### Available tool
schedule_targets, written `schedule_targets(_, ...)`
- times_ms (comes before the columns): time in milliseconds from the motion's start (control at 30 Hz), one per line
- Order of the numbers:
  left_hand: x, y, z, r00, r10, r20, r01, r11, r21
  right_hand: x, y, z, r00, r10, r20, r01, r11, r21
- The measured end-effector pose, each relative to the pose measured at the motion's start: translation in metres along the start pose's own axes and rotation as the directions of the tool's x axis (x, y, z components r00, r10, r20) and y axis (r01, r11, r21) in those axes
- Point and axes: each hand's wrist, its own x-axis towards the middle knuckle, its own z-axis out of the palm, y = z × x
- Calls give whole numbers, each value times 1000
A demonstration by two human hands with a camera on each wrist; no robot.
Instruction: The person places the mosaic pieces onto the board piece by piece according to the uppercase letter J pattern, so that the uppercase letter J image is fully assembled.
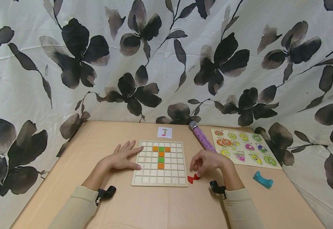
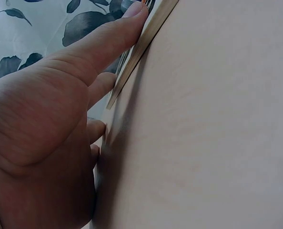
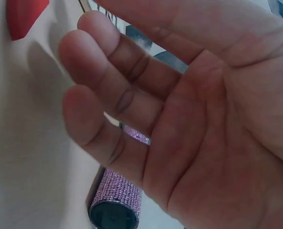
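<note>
A light wooden grid board (image 1: 147, 179) lies on the table with several orange and green squares (image 1: 161, 159) set in a T shape. My left hand (image 1: 123, 157) rests at its left edge, fingers spread, index finger and thumb reaching over the rim. In the left wrist view the thumb (image 2: 117, 33) lies along the board's side (image 2: 132, 67). To the right of the board lies a red bow-shaped piece (image 1: 190, 180). Fingertips of my right hand (image 1: 210, 161) are right at it, the fingers bent downward. Whether they pinch it I cannot tell; the right wrist view cuts off the thumb tip.
Behind the board lies a small printed card (image 1: 164, 132). A sparkly purple tube (image 1: 203, 138) stretches past my right hand. Further right are a sheet of colourful fruit pictures (image 1: 245, 149) and a teal curved piece (image 1: 263, 180). A flower-patterned cloth (image 1: 172, 73) hangs behind the table.
</note>
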Motion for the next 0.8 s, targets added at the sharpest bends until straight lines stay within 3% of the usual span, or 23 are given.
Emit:
schedule_targets(300,-1,2,-1,1000,-8,0,8,1000,-7,4,3,3,997,24,68,-27,999,42)
schedule_targets(800,-1,2,-1,1000,-6,4,6,1000,1,12,7,8,997,59,53,-59,998,-3)
